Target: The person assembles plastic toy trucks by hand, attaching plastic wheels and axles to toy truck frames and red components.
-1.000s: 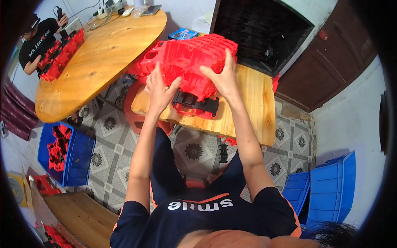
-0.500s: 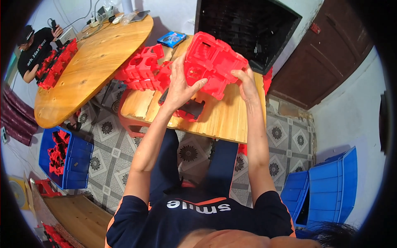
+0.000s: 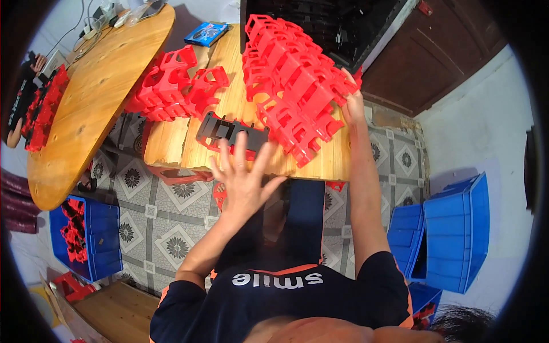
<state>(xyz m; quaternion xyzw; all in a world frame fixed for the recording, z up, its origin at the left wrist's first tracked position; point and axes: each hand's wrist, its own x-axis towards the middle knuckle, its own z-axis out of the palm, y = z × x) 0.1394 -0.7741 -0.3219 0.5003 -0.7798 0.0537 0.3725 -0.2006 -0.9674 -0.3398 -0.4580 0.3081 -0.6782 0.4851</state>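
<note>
A tall stack of nested red plastic frames (image 3: 300, 74) leans across the right part of the wooden table (image 3: 331, 163). My right hand (image 3: 353, 106) grips its right end, with some fingers hidden behind the red plastic. My left hand (image 3: 246, 186) is open, fingers spread, over the front edge of the table and holding nothing. Just beyond its fingertips lies a red frame with a black plastic plate (image 3: 229, 130) on it. A second group of red plastic frames (image 3: 171, 86) stands at the table's left side.
Behind the stack is a large black open box (image 3: 337, 23). A blue packet (image 3: 207, 34) lies at the back left. An oval wooden table (image 3: 108, 74) stands left, with a person beyond it. Blue bins (image 3: 103, 240) with red parts, and more blue bins (image 3: 457, 234), flank me.
The single red frame held up between both hands is no longer held apart. My left hand has let go and come back toward me; my right hand is now at the large stack.
</note>
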